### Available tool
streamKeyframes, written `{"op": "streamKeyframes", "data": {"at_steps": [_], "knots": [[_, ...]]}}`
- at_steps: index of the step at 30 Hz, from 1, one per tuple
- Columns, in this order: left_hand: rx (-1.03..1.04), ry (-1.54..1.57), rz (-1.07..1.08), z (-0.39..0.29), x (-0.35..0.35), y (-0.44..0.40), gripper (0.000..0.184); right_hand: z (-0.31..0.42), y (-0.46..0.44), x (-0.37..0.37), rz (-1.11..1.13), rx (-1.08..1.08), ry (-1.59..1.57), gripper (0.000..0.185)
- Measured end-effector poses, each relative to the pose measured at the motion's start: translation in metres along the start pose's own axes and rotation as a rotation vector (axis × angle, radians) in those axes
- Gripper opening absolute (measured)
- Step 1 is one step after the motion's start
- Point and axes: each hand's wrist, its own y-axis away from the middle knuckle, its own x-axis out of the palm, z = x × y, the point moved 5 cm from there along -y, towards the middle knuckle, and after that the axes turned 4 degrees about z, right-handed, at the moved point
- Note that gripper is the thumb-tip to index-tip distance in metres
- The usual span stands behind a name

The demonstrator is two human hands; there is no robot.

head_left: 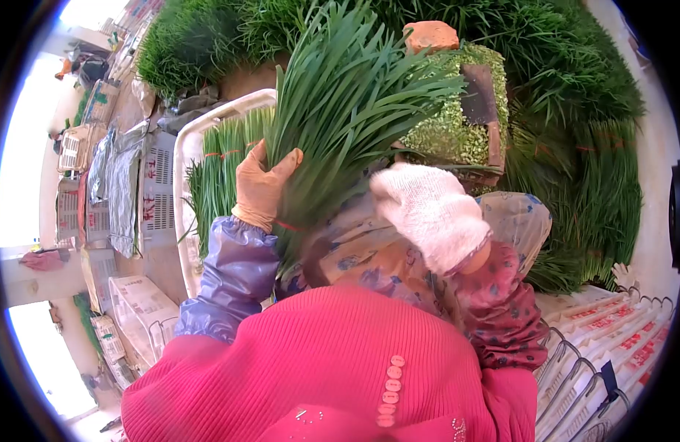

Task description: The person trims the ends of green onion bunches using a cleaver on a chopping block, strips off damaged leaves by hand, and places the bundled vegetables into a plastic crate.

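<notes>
My left hand [265, 183], in a tan rubber glove, is closed around a large bunch of garlic chives [340, 110]. The long flat green leaves fan upward and to the right, and a red band shows near the lower end. My right hand [428, 210], in a whitish-pink knit glove, is just right of the bunch, over my lap. It is smeared by motion, so its fingers cannot be made out. Close to the left hand, a white plastic crate [184, 162] holds banded chive bunches [229, 147] standing side by side.
Beyond the right hand stands a block covered in pale green cuttings [443, 110], with a brick [431, 35] on it. Heaped chives [561, 59] line the back and right. Stacked crates [157, 177] stand left; white printed bags and wire handles [612, 346] lie lower right.
</notes>
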Motion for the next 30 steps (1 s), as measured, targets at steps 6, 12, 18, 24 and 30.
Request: {"op": "streamKeyframes", "data": {"at_steps": [6, 12, 18, 24, 30], "knots": [[0.074, -0.148, -0.035, -0.004, -0.006, -0.008, 0.025, 0.003, -0.048, -0.003, -0.426, 0.128, -0.068, 0.019], [0.092, -0.178, -0.048, -0.001, 0.002, -0.005, 0.025, -0.014, -0.069, 0.014, -0.313, 0.119, 0.001, 0.022], [0.102, -0.207, -0.037, -0.003, 0.009, -0.004, 0.027, -0.017, -0.063, 0.014, -0.504, -0.183, 0.21, 0.016], [0.104, -0.207, -0.038, 0.003, 0.005, -0.007, 0.028, -0.004, -0.062, 0.019, -0.541, -0.301, 0.066, 0.025], [0.098, -0.251, -0.04, 0.002, 0.008, -0.006, 0.029, 0.002, -0.063, 0.034, -0.511, -0.369, 0.322, 0.018]]}}
